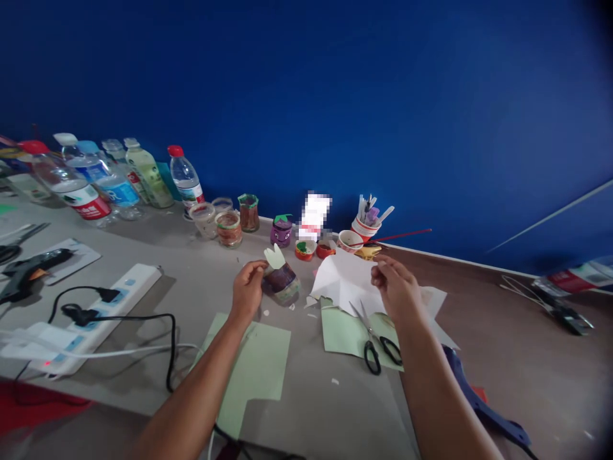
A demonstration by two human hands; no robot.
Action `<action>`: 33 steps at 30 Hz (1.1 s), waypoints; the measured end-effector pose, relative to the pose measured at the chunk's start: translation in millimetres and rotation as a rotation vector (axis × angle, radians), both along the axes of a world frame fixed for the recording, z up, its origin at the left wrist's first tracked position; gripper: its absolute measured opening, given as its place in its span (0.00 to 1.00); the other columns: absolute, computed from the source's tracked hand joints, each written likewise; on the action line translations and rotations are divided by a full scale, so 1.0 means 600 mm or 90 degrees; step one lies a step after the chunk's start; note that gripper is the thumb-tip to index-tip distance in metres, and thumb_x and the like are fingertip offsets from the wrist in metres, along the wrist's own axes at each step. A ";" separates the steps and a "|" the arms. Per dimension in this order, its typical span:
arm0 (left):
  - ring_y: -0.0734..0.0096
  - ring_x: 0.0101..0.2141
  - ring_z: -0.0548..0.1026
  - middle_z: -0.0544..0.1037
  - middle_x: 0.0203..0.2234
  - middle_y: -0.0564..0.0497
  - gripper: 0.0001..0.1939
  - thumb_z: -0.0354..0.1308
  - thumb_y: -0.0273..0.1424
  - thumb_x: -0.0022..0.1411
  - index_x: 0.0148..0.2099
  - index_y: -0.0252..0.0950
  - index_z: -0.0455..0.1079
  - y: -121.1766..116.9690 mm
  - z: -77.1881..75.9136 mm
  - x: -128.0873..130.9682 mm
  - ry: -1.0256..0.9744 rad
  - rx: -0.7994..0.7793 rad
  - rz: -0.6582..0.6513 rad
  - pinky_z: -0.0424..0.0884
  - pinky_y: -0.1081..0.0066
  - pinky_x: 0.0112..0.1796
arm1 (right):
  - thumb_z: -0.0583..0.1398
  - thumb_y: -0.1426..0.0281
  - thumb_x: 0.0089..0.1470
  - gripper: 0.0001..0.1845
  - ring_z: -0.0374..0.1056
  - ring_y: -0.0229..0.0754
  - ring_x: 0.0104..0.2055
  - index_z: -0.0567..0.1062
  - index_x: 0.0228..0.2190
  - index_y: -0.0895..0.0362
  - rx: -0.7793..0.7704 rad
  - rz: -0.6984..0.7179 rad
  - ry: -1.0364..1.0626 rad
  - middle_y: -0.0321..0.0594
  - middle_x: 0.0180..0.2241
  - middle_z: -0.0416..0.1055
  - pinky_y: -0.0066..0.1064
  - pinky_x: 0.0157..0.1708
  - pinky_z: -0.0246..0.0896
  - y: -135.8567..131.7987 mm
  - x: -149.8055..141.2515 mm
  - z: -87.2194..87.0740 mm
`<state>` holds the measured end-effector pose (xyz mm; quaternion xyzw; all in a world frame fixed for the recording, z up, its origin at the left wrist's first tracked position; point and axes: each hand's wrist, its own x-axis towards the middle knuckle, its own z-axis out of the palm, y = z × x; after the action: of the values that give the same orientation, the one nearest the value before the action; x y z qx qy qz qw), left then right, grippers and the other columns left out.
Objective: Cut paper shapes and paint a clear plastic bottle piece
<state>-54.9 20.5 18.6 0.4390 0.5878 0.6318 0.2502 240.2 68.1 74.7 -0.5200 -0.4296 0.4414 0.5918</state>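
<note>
My left hand (248, 287) is closed, thumb and fingers pinching the upper edge of a small tilted jar (282, 282). The jar has a dark purple band, and a pointed pale-green paper piece (274, 257) stands up at its rim. My right hand (396, 286) is closed in a pinch at the right edge of a creased white paper sheet (342, 278). Whether its fingertips grip the paper or something small is hidden. Below that hand, black-handled scissors (371, 335) lie with blades parted on a green paper sheet (340, 335). Another cut green sheet (263, 361) lies under my left forearm.
A white power strip (119, 306) with cables and a black glue gun (36, 271) are at left. Several bottles (184, 179) and painted jars (228, 229) line the blue wall. A purple face jar (281, 231), a lit phone (315, 216) and a tool cup (366, 227) stand behind.
</note>
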 end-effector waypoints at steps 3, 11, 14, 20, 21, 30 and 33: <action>0.63 0.37 0.76 0.80 0.33 0.48 0.11 0.52 0.36 0.58 0.35 0.38 0.73 -0.001 0.002 -0.001 0.012 0.001 -0.002 0.71 0.65 0.40 | 0.64 0.62 0.48 0.16 0.60 0.34 0.23 0.74 0.38 0.57 -0.007 0.058 -0.064 0.33 0.21 0.69 0.27 0.24 0.56 -0.048 -0.024 -0.010; 0.62 0.39 0.76 0.80 0.35 0.47 0.13 0.54 0.41 0.59 0.37 0.37 0.73 -0.001 0.005 -0.016 0.057 0.029 0.035 0.71 0.65 0.43 | 0.60 0.62 0.52 0.15 0.62 0.37 0.23 0.75 0.38 0.58 -0.012 0.184 -0.200 0.35 0.23 0.71 0.30 0.27 0.60 -0.106 -0.056 -0.013; 0.62 0.40 0.76 0.80 0.37 0.46 0.15 0.53 0.42 0.61 0.38 0.37 0.73 0.001 0.001 -0.021 0.073 0.042 0.051 0.70 0.64 0.44 | 0.59 0.62 0.52 0.14 0.63 0.38 0.24 0.77 0.35 0.57 0.001 0.187 -0.241 0.36 0.22 0.71 0.31 0.28 0.61 -0.109 -0.054 -0.016; 0.61 0.46 0.74 0.78 0.43 0.44 0.17 0.52 0.45 0.63 0.38 0.37 0.72 0.005 -0.008 -0.028 0.116 0.076 0.089 0.68 0.64 0.49 | 0.56 0.63 0.55 0.13 0.70 0.43 0.29 0.79 0.34 0.55 0.041 0.180 -0.354 0.39 0.26 0.75 0.33 0.33 0.64 -0.109 -0.051 -0.030; 0.61 0.47 0.74 0.77 0.44 0.44 0.17 0.52 0.45 0.63 0.37 0.37 0.72 0.006 -0.009 -0.029 0.125 0.081 0.098 0.68 0.64 0.50 | 0.56 0.64 0.55 0.12 0.71 0.43 0.31 0.79 0.34 0.55 0.057 0.180 -0.372 0.40 0.28 0.76 0.33 0.34 0.64 -0.109 -0.051 -0.034; 0.61 0.48 0.73 0.75 0.44 0.43 0.16 0.51 0.42 0.65 0.38 0.36 0.72 0.009 -0.015 -0.039 0.176 0.107 0.125 0.66 0.62 0.51 | 0.54 0.70 0.60 0.12 0.73 0.46 0.35 0.78 0.36 0.54 0.223 0.177 -0.538 0.42 0.32 0.78 0.36 0.38 0.64 -0.111 -0.051 -0.067; 0.61 0.48 0.72 0.75 0.44 0.43 0.16 0.51 0.44 0.65 0.38 0.37 0.71 0.008 -0.013 -0.038 0.190 0.110 0.129 0.66 0.62 0.52 | 0.54 0.72 0.60 0.12 0.73 0.46 0.35 0.78 0.36 0.54 0.264 0.181 -0.577 0.42 0.32 0.78 0.36 0.38 0.63 -0.109 -0.055 -0.076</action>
<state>-77.8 25.3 10.9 0.4863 0.6030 0.6297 0.0572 206.9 2.9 28.9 -0.4673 -0.7877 0.1531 0.3711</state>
